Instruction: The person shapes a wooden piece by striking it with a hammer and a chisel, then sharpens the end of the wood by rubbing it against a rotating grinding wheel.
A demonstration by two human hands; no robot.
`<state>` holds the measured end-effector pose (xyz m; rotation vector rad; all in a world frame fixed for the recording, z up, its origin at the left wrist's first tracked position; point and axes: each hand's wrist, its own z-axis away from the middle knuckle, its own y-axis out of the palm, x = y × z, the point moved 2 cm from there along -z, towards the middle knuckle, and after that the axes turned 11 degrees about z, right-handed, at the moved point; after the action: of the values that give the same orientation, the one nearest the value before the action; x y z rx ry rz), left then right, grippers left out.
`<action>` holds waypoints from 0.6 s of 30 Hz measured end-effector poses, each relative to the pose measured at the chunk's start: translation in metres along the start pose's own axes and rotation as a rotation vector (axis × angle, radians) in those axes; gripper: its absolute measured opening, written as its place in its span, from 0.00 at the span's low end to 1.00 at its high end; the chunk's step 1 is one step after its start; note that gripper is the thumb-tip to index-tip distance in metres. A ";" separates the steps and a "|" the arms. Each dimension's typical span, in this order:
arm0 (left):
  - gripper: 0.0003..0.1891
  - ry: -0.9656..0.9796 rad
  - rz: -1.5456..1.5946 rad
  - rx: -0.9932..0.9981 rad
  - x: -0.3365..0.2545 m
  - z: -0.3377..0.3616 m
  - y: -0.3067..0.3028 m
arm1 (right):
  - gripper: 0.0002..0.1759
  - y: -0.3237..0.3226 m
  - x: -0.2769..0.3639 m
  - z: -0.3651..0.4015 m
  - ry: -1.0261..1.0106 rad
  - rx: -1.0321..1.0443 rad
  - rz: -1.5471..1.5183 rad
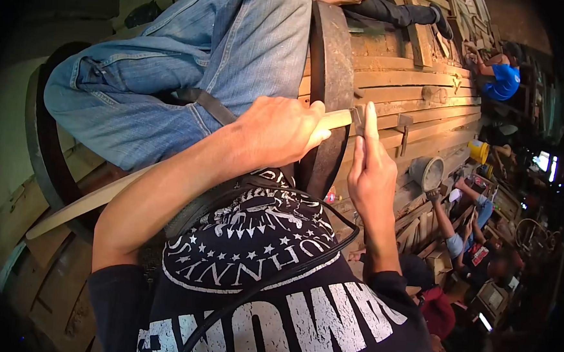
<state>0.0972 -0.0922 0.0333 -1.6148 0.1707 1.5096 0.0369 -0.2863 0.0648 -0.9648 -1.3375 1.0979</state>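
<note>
My left hand [275,133] is wrapped around a long pale wooden strip [86,205], which runs back under my forearm to the lower left. The strip's front end juts out past my fingers. At that end, my right hand [374,165] pinches a small dark flat piece [357,120], with the index finger stretched along it. The piece appears to touch the strip's tip; its exact kind is unclear. Beneath the strip's front end lies a thick, dark curved rim [330,69].
Jeans-clad legs [192,61] fill the upper left. A hammer-like tool [404,128] lies on wooden planks [441,115]. Beyond are a bucket [427,173], a yellow container [478,151], a person in blue [504,80] and other people. A black cable [276,266] crosses my shirt.
</note>
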 end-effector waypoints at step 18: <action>0.22 -0.009 -0.012 0.008 -0.001 -0.001 0.001 | 0.31 0.006 -0.001 -0.051 -0.087 -0.058 0.102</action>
<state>0.0972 -0.0936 0.0336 -1.5999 0.1611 1.5053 0.0877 -0.2818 0.0568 -1.0474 -1.4097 1.1958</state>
